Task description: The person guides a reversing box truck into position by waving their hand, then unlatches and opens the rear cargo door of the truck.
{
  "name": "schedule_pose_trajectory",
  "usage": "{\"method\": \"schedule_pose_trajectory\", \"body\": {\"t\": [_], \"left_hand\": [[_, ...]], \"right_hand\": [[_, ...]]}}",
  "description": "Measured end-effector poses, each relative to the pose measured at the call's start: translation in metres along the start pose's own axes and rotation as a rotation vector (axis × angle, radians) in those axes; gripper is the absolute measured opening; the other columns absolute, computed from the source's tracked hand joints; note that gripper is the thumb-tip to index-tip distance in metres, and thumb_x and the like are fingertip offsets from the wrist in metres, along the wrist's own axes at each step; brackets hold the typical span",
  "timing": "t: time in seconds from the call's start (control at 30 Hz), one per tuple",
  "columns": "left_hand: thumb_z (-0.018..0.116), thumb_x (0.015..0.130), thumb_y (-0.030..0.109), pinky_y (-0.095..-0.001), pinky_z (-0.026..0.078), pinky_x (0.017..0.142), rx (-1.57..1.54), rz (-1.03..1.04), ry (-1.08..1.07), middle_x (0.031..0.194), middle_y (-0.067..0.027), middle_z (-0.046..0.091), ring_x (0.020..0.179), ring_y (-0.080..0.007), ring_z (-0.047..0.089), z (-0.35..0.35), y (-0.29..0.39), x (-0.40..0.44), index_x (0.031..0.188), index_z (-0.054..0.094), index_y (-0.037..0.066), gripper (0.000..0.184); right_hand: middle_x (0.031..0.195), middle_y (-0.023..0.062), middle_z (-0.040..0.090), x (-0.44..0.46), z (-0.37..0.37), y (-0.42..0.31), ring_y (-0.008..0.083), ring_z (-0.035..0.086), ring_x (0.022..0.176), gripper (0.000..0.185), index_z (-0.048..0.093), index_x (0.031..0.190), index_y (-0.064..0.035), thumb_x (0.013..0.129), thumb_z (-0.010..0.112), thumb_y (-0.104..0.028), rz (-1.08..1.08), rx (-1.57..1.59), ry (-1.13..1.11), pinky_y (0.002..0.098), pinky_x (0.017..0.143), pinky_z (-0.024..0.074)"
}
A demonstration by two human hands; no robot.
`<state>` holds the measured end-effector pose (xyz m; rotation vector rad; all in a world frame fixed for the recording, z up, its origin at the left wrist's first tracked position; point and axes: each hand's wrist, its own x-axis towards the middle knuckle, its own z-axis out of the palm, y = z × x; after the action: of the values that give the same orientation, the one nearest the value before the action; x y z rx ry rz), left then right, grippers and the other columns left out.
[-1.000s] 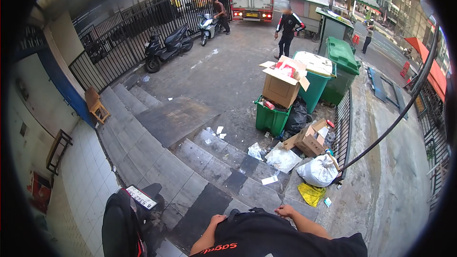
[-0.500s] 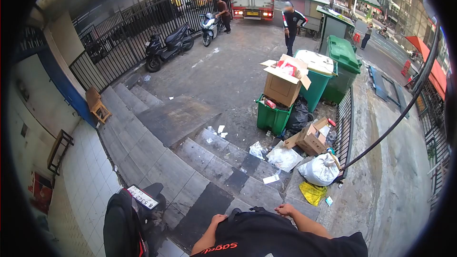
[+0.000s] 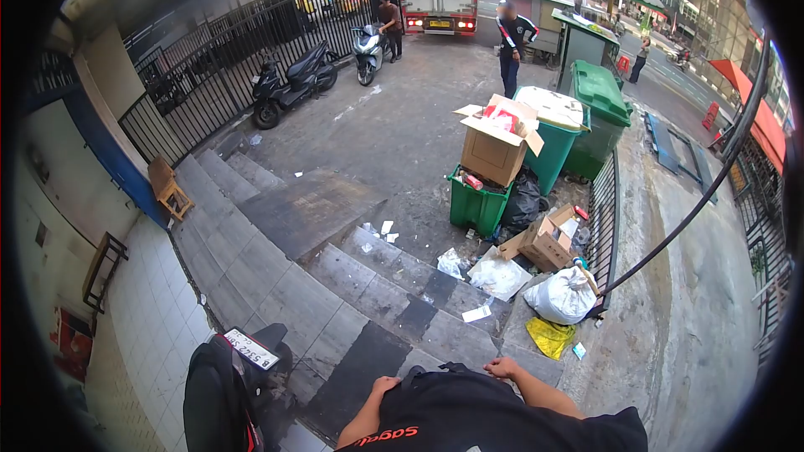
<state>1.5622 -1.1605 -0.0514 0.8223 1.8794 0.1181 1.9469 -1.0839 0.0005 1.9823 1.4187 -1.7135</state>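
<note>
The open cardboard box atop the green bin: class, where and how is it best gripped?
Probably low on two opposite walls of the cardboard box, coming from the picture's left, across open pavement. Its upper flaps splay outward and look weak to pull on, while the teal bin and black bag crowd its right.

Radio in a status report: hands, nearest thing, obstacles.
Left fingers, right fingers: at waist, grip unclear. Black shirt between them. Possible obstacle: white paper on steps ahead.

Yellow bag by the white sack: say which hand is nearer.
Right. The right hand is on the side of the black shirt toward the yellow bag; the left hand is farther, on the opposite side.
</note>
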Motion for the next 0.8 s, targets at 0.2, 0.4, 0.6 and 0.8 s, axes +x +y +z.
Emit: {"method": "schedule_pose_trajectory", "body": {"t": [0.2, 0.4, 0.6, 0.8], "left_hand": [[0.059, 0.064, 0.045, -0.0311, 0.044, 0.076, 0.010, 0.003, 0.040, 0.087, -0.0133, 0.062, 0.084, -0.0228, 0.059, 0.001, 0.000, -0.003, 0.084, 0.066, 0.008, 0.042], [0.060, 0.064, 0.044, -0.0311, 0.044, 0.074, 0.044, 0.024, -0.019, 0.086, -0.0133, 0.062, 0.082, -0.0223, 0.060, -0.002, 0.003, -0.006, 0.085, 0.065, 0.006, 0.043], [0.061, 0.064, 0.044, -0.0311, 0.044, 0.074, 0.046, 0.003, -0.014, 0.087, -0.0136, 0.062, 0.083, -0.0222, 0.060, 0.001, 0.003, -0.003, 0.084, 0.065, 0.006, 0.043], [0.057, 0.067, 0.044, -0.0319, 0.042, 0.079, 0.043, 0.055, -0.037, 0.092, -0.0132, 0.061, 0.089, -0.0241, 0.058, 0.000, 0.010, -0.009, 0.088, 0.065, 0.010, 0.041]], "right_hand": [[0.081, 0.0041, 0.062, 0.012, 0.008, 0.013, 0.0119, 0.057, 0.061, 0.037, 0.061, 0.093, -0.0072, 0.073, 0.060, -0.038, -0.030, -0.010, 0.022, 0.0266, 0.053, 0.0482], [0.078, 0.0041, 0.061, 0.010, 0.009, 0.017, 0.0118, 0.057, 0.061, 0.036, 0.061, 0.091, -0.0067, 0.073, 0.060, -0.038, -0.051, -0.024, 0.038, 0.0271, 0.053, 0.0478], [0.080, 0.0048, 0.061, -0.004, 0.005, 0.013, 0.0123, 0.056, 0.061, 0.037, 0.060, 0.093, -0.0065, 0.073, 0.059, -0.038, -0.014, 0.026, 0.012, 0.0267, 0.052, 0.0472], [0.083, 0.0049, 0.061, -0.005, 0.003, 0.015, 0.0130, 0.058, 0.064, 0.038, 0.060, 0.094, -0.0064, 0.074, 0.059, -0.039, -0.011, 0.053, 0.011, 0.0271, 0.052, 0.0479]]}}
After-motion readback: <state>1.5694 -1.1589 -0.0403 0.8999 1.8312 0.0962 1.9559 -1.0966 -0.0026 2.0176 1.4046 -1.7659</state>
